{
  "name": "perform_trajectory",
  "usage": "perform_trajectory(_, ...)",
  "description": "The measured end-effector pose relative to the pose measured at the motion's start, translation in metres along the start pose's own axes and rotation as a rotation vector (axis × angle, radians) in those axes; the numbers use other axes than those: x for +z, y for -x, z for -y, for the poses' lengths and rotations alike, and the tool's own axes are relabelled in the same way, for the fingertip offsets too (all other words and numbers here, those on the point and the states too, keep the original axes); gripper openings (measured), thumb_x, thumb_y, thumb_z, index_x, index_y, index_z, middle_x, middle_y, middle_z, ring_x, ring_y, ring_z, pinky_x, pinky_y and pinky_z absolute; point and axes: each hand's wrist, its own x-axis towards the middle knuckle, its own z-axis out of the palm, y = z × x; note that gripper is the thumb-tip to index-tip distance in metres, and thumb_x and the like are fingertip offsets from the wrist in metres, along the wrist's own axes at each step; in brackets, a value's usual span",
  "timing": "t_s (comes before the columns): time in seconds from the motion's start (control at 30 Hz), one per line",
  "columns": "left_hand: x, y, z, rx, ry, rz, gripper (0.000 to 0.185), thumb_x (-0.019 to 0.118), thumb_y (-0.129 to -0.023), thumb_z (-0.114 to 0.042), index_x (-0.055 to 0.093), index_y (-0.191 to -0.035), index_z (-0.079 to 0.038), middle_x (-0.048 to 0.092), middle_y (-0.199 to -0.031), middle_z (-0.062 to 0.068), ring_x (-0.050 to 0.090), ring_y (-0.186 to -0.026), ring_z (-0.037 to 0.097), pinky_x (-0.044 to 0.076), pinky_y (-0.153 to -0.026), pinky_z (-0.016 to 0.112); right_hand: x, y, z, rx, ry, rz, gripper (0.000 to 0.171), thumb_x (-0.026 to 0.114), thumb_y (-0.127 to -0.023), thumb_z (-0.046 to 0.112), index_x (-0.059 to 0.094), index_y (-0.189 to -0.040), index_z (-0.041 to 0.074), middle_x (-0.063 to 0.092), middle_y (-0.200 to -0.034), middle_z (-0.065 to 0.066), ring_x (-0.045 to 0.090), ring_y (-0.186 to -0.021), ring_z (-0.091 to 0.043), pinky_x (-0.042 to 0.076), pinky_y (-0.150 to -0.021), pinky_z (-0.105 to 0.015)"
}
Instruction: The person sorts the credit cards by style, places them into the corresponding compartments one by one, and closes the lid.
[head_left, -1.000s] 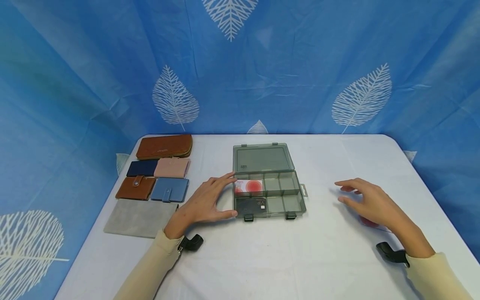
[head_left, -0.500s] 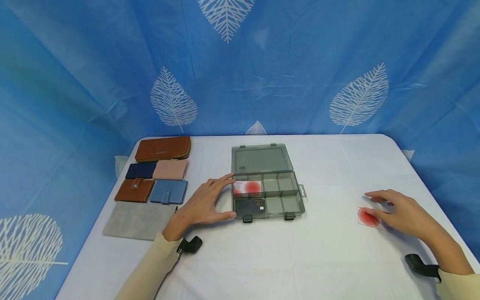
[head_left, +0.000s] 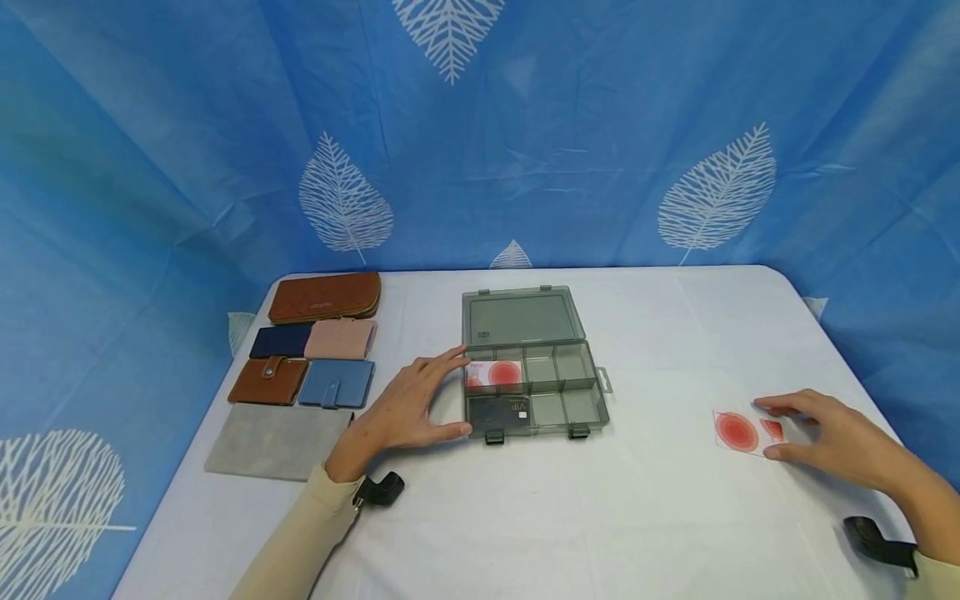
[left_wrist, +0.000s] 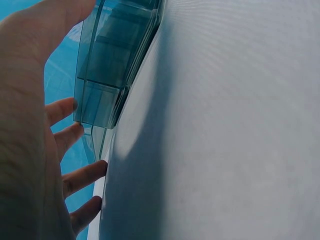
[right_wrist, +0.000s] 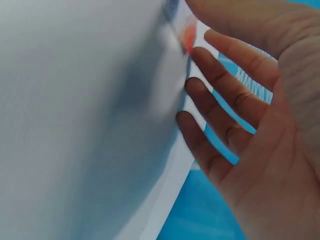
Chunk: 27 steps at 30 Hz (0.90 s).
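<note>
My left hand [head_left: 408, 408] rests its spread thumb and index finger at the left end of a grey-green see-through compartment box [head_left: 551, 408]. In the left wrist view its fingers [left_wrist: 85, 177] are apart and fairly straight beside the box [left_wrist: 107, 65]. Inside the box, a white card with a red circle [head_left: 504, 373] lies in the back left part. A black VIP card [head_left: 495, 412] lies in front of it. To the right, a red-and-white card [head_left: 737, 433] lies flat on the table. My right hand [head_left: 843, 437] spans its right part, thumb and index finger at opposite edges; whether they touch cannot be seen.
The box's lid [head_left: 521, 317] lies back behind it. On the left are a brown zip wallet [head_left: 326, 297], navy [head_left: 281, 340], pink [head_left: 339, 339], brown snap [head_left: 266, 381] and blue [head_left: 336, 383] wallets, and a grey flat pouch [head_left: 277, 442]. Blue curtain [head_left: 585, 167] hangs behind the white table [head_left: 600, 517].
My right hand has moved right and toward me, away from the box to the flat card, uncovering most of it. The left hand has stayed at the box.
</note>
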Motion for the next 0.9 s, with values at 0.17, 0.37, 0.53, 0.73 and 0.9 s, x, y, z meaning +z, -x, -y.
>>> perform_trajectory(0.17,-0.0012,0.0003,-0.0003,0.011,0.003,-0.007,0.103,0.077,-0.085,-0.068,0.038,-0.169,-0.021,0.026,-0.178,-0.003,0.046,-0.148,0.036,0.039,-0.116,0.065,-0.0008,0.0013,-0.0044,0.023,-0.023,0.02,0.075,0.099,-0.075,0.03,0.069,-0.134,-0.005,0.065,-0.128,-0.035,0.057,-0.116,-0.053,0.054,-0.101,-0.058)
perform_trajectory(0.37,-0.0002,0.0005,-0.0002,0.003,0.002,-0.009,0.103,0.076,-0.085,-0.068,0.039,-0.168,-0.021,0.027,-0.178,-0.004,0.046,-0.148,0.036,0.039,-0.116,0.065,0.0013,0.0002,-0.0049,0.015,-0.051,0.012,0.066,0.099,-0.076,0.026,0.072,-0.129,-0.005,0.065,-0.126,-0.035,0.058,-0.113,-0.051,0.05,-0.099,-0.069)
perform_trajectory(0.53,0.0012,0.001,0.0003,0.006,-0.003,-0.014,0.103,0.076,-0.085,-0.068,0.039,-0.168,-0.021,0.028,-0.178,-0.003,0.046,-0.147,0.035,0.04,-0.116,0.065,0.0059,-0.0012,-0.0038,-0.031,-0.052,-0.072,0.059,0.1,-0.074,0.028,0.076,-0.121,0.001,0.071,-0.116,-0.02,0.06,-0.101,-0.016,0.047,-0.083,-0.01)
perform_trajectory(0.73,0.0001,0.0016,0.0002,0.041,0.004,-0.038,0.101,0.078,-0.085,-0.065,0.041,-0.167,-0.019,0.029,-0.177,0.001,0.048,-0.145,0.036,0.042,-0.113,0.065,0.0066,-0.0028,0.0005,-0.042,-0.055,-0.085,0.045,0.093,-0.085,0.021,0.074,-0.124,0.008,0.074,-0.116,-0.018,0.066,-0.101,-0.029,0.053,-0.078,-0.02)
perform_trajectory(0.9,0.0001,0.0009,0.001,0.041,0.0,-0.033,0.102,0.077,-0.085,-0.066,0.04,-0.168,-0.02,0.028,-0.178,-0.002,0.048,-0.145,0.036,0.042,-0.113,0.065,0.0052,-0.0043,0.0044,-0.074,-0.061,-0.112,0.03,0.083,-0.095,0.011,0.074,-0.122,0.017,0.076,-0.113,-0.014,0.065,-0.096,-0.007,0.054,-0.073,-0.019)
